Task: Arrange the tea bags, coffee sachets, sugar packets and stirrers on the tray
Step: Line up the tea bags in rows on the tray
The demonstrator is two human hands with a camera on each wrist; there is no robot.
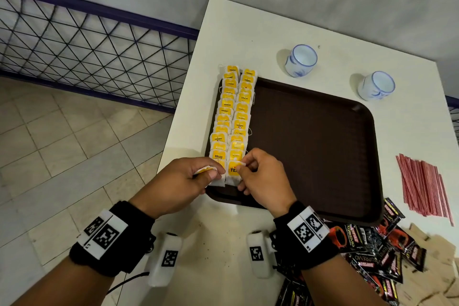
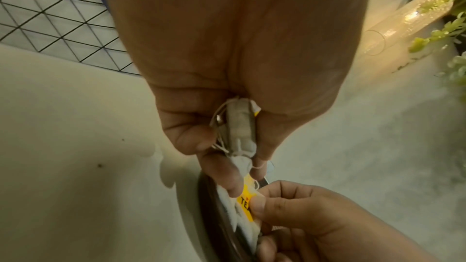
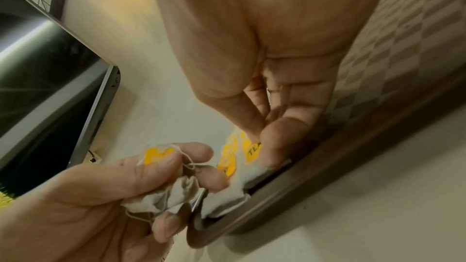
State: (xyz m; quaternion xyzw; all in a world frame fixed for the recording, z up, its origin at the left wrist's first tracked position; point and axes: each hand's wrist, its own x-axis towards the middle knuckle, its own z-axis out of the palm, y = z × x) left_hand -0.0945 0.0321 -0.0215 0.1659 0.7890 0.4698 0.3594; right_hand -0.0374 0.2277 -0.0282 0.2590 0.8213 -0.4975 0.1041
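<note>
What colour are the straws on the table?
Red and white striped: the stirrers lie in a bundle right of the tray, clearest in the head view.

Head camera looks steeply down from above; both wrist cameras sit close, sharing the tray's 7 o'clock corner.

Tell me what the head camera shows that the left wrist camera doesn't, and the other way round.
Only the head view shows the two full rows of tea bags along the tray's left side, two cups, the red stirrers and black coffee sachets lying on the table off the tray.
Only the left wrist view shows the spare tea bags bunched in the left hand from underneath, with their strings.
Both show the right hand pinching the nearest tea bag at the brown tray's near edge.
</note>
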